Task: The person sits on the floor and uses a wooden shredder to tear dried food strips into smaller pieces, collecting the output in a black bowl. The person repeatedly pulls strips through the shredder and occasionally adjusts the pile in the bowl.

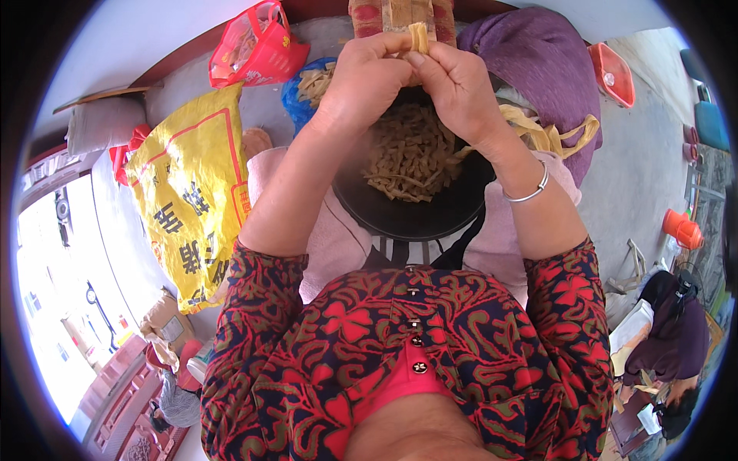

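My left hand (369, 72) and my right hand (461, 86) meet at the top centre, both pinching a short folded pale-tan strip (419, 39) that stands up between the fingers. Its exact material cannot be told. Below them a black round pan (409, 225) sits between my knees, holding a heap of short brownish folded strips (409, 152). Long pale strips (556, 138) lie to the right of the pan, by my right forearm. A blue plastic bag (297, 115) with more pale strips stands to the left of my left hand.
A red bag (259, 49) with contents stands at the upper left, above a large yellow sack (190, 201). A purple cloth bundle (536, 69) lies at the upper right, beside an orange-red basket (614, 75). At the lower right another person (669, 334) is partly visible.
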`<state>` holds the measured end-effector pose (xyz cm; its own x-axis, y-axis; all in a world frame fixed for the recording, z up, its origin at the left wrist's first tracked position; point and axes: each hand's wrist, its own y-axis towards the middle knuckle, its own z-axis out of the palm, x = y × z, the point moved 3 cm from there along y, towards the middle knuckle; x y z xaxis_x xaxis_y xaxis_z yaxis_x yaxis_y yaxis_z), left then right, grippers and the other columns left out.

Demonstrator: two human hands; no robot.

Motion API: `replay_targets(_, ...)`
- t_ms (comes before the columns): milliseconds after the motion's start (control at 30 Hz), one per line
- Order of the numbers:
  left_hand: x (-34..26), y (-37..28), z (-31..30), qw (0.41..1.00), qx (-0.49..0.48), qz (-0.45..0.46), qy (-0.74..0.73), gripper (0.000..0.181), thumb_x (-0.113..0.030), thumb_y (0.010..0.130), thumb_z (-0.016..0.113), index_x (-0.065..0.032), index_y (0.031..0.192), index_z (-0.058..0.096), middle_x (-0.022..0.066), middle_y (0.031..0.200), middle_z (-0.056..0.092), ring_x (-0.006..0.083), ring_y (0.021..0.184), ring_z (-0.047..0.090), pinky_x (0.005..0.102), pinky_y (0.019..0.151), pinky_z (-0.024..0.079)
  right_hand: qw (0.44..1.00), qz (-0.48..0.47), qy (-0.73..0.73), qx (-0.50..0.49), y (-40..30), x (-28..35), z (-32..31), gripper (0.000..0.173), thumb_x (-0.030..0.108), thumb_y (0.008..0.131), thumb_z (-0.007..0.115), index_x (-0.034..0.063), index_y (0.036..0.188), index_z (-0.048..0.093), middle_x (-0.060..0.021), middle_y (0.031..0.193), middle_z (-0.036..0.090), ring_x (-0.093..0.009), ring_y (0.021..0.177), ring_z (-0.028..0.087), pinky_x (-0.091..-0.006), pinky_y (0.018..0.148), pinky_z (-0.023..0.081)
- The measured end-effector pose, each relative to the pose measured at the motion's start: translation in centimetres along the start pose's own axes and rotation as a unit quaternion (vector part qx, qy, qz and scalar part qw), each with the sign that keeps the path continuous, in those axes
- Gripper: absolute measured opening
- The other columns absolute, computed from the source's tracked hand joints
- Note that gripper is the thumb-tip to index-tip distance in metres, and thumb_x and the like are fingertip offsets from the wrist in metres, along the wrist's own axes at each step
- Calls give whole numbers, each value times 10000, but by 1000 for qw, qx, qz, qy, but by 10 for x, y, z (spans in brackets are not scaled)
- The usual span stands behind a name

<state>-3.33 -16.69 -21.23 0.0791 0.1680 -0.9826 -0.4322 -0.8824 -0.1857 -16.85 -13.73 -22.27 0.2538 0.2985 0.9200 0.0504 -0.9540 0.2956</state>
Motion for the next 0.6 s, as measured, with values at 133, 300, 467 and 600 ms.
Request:
replay_targets(133, 0, 1, 3, 954, -126, 168, 213, 205, -16, 709, 592, 20, 905, 642, 105, 883, 650, 192, 783, 614, 277, 733, 482, 926, 225, 299, 57, -3, -6, -2, 253, 218, 910, 557, 37, 736, 581, -7, 537, 479, -122, 431, 421, -272, 437, 366)
replay_targets(300, -16, -12, 5, 896, -51, 382, 219, 176, 9, 656, 570, 24, 828, 598, 156, 889, 636, 217, 789, 611, 273, 751, 483, 757, 383, 491, 199, -6, -6, -11, 151, 218, 836, 633, 76, 790, 609, 44, 523, 408, -61, 415, 345, -234, 411, 289)
replay_targets(467, -13, -13, 1, 956, -70, 183, 219, 106, 17, 736, 515, 19, 802, 598, 90, 795, 626, 117, 731, 573, 244, 628, 462, 958, 161, 205, 122, 2, -4, -14, 151, 164, 792, 677, 48, 861, 610, 19, 601, 519, -54, 435, 396, -227, 401, 305)
replay_targets(600, 3, -5, -8, 997, -16, 32, 65, 100, 11, 765, 517, 5, 822, 600, 28, 770, 605, 68, 691, 527, 218, 569, 422, 981, 99, 136, 97, 2, -10, -15, 202, 130, 832, 668, 10, 981, 605, 8, 751, 593, 7, 548, 454, -150, 453, 327)
